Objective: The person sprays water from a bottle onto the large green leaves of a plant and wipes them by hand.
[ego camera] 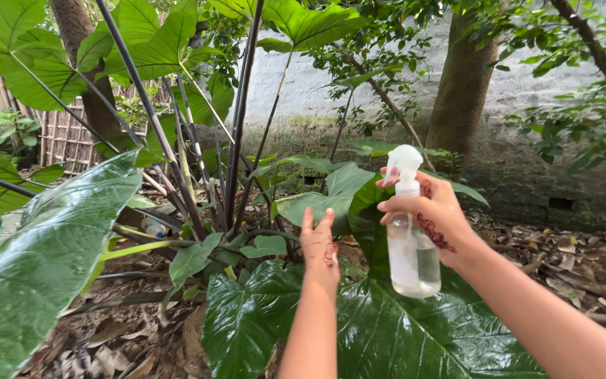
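Fingers of the right hand clench an upright clear spray bottle, nozzle aimed toward nine o'clock, where the empty, flat-fingered left hand touches a wet leaf just beside it.

Daylight on my feed is soft and even, kind of overcast or shaded by the canopy, so I get no hard shadows anywhere. The white wall at the back is the brightest patch, almost washed out. Wet sheen glares off the big leaf on the left and the one at the bottom. The bottle and both hands look sharp. Some wide-angle stretch at the corners, and ground under the stems goes pretty dark.
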